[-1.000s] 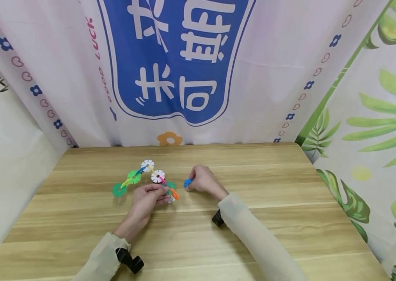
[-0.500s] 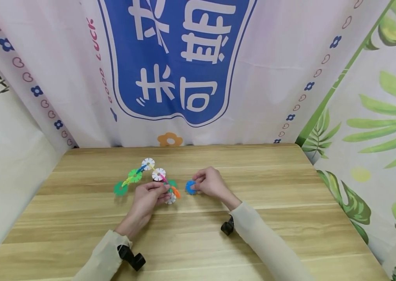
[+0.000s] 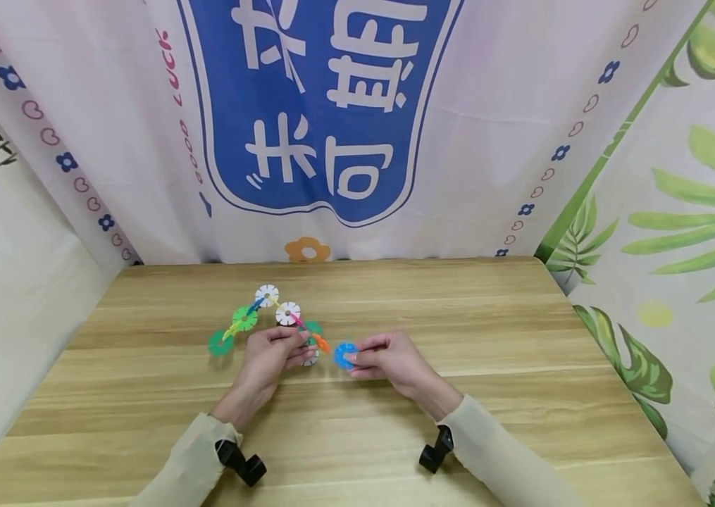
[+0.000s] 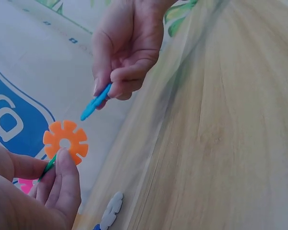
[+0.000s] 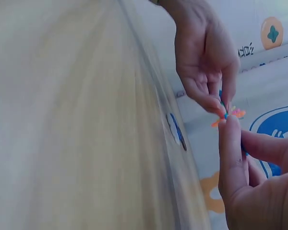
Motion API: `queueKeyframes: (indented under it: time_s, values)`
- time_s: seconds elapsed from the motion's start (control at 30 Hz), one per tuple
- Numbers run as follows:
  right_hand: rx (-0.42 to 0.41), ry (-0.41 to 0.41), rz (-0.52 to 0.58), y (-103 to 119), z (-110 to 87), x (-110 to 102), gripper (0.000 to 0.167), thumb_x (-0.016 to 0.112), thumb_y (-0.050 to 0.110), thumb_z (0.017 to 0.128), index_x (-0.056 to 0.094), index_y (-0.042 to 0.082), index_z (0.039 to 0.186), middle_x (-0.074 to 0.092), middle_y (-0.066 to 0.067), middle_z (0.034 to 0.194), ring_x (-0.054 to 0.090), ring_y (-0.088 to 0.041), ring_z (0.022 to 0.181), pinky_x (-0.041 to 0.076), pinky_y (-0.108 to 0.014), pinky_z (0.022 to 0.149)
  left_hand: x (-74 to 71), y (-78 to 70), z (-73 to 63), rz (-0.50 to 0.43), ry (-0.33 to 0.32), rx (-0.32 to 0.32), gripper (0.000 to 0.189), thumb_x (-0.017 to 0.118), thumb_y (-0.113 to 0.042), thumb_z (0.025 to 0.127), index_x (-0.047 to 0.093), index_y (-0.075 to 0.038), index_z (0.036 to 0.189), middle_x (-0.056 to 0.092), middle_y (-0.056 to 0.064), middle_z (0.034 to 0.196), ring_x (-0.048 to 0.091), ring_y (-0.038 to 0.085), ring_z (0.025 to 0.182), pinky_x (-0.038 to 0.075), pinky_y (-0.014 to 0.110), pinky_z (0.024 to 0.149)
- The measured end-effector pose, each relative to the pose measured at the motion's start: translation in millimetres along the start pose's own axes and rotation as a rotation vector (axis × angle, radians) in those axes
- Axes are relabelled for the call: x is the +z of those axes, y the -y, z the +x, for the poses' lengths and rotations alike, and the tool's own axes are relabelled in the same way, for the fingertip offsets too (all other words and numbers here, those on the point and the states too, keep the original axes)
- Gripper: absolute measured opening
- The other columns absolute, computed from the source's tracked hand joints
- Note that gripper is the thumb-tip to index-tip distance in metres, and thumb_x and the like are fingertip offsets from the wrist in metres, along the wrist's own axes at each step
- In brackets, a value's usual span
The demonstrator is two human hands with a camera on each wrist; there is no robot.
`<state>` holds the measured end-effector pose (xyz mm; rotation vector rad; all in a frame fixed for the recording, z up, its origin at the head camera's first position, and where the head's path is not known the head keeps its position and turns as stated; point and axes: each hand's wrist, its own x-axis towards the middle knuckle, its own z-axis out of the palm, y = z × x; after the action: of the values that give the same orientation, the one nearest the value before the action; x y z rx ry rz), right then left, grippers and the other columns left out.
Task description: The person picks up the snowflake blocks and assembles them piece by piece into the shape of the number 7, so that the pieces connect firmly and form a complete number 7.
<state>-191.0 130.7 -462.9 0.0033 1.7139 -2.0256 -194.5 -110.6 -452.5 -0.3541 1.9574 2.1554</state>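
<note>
In the head view my left hand (image 3: 271, 352) pinches a green slotted disc (image 3: 313, 329) at the near end of a chain of interlocked snowflake discs. An orange disc (image 4: 53, 136) is joined to it and juts out past my left fingertips. The chain runs up through a white disc (image 3: 287, 313), bends at another white disc (image 3: 267, 296), and comes down through a light green disc (image 3: 245, 319) to a green disc (image 3: 220, 343). To the right, my right hand (image 3: 395, 362) pinches a blue disc (image 3: 342, 354) between thumb and fingers, a small gap from the orange one.
A white disc (image 4: 111, 211) lies with a blue one on the wooden table (image 3: 496, 317), below my left hand. Printed curtain (image 3: 484, 176) closes off the table's far edge. Each wrist wears a black camera, such as the right camera (image 3: 436, 451).
My right hand has come toward me and slightly right, turning the blue disc from nearly edge-on to face-on in the head view. The left hand and chain have barely shifted.
</note>
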Motion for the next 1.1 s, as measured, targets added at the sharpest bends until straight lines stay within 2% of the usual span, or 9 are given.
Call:
queueKeyframes:
  time_s: [0.07, 0.3, 0.53, 0.7, 0.9, 1.1]
  values:
    - [0.013, 0.004, 0.024, -1.6, -2.9, 1.6, 0.03, 0.073, -0.007, 0.093, 0.066, -0.016, 0.12, 0.077, -0.016, 0.098, 0.078, -0.016, 0.077, 0.068, -0.03, 0.079, 0.8, 0.8, -0.3, -0.004, 0.008, 0.003, 0.022, 0.066, -0.003, 0.101, 0.061, 0.009, 0.119, 0.076, 0.008, 0.096, 0.079, 0.016, 0.082, 0.068, 0.029, 0.083]
    - [0.034, 0.026, 0.048, -3.3, -8.1, 5.6, 0.031, 0.07, -0.007, 0.095, 0.064, -0.018, 0.123, 0.077, -0.014, 0.095, 0.078, -0.016, 0.076, 0.068, -0.028, 0.077, 4.2, 1.9, -5.3, -0.029, 0.013, -0.002, 0.024, 0.068, -0.003, 0.1, 0.06, 0.007, 0.119, 0.077, 0.017, 0.106, 0.08, 0.017, 0.083, 0.068, 0.031, 0.083]
    - [0.031, 0.03, 0.056, -5.8, -7.9, 8.5, 0.032, 0.07, -0.006, 0.095, 0.063, -0.018, 0.124, 0.074, -0.015, 0.095, 0.077, -0.015, 0.074, 0.068, -0.028, 0.077, 7.3, 3.2, -10.9, -0.057, 0.036, -0.002, 0.021, 0.068, -0.001, 0.1, 0.059, 0.009, 0.116, 0.073, 0.01, 0.098, 0.079, 0.017, 0.084, 0.068, 0.031, 0.085]
    - [0.031, 0.003, 0.05, -7.6, -7.9, 8.5, 0.028, 0.07, -0.006, 0.095, 0.065, -0.016, 0.121, 0.073, -0.016, 0.097, 0.077, -0.015, 0.075, 0.068, -0.028, 0.077, 7.3, 6.6, -10.6, -0.07, 0.052, -0.009, 0.022, 0.069, -0.001, 0.099, 0.059, 0.01, 0.115, 0.073, 0.011, 0.099, 0.079, 0.018, 0.085, 0.068, 0.031, 0.086]
    - [0.03, -0.023, 0.059, -10.0, -7.1, 9.6, 0.017, 0.071, -0.008, 0.093, 0.069, -0.011, 0.11, 0.072, -0.012, 0.093, 0.075, -0.014, 0.072, 0.068, -0.025, 0.073, 8.0, 9.6, -10.3, -0.08, 0.071, -0.035, 0.018, 0.067, 0.002, 0.099, 0.06, 0.01, 0.114, 0.074, 0.011, 0.097, 0.079, 0.018, 0.083, 0.067, 0.03, 0.086]
    - [0.011, -0.03, 0.05, -9.6, -6.6, 11.5, 0.018, 0.071, -0.008, 0.093, 0.067, -0.013, 0.11, 0.072, -0.011, 0.093, 0.074, -0.014, 0.073, 0.067, -0.024, 0.073, 9.8, 7.8, -10.0, -0.085, 0.066, -0.029, 0.014, 0.066, 0.004, 0.098, 0.062, 0.01, 0.11, 0.074, 0.01, 0.095, 0.078, 0.018, 0.081, 0.068, 0.03, 0.085]
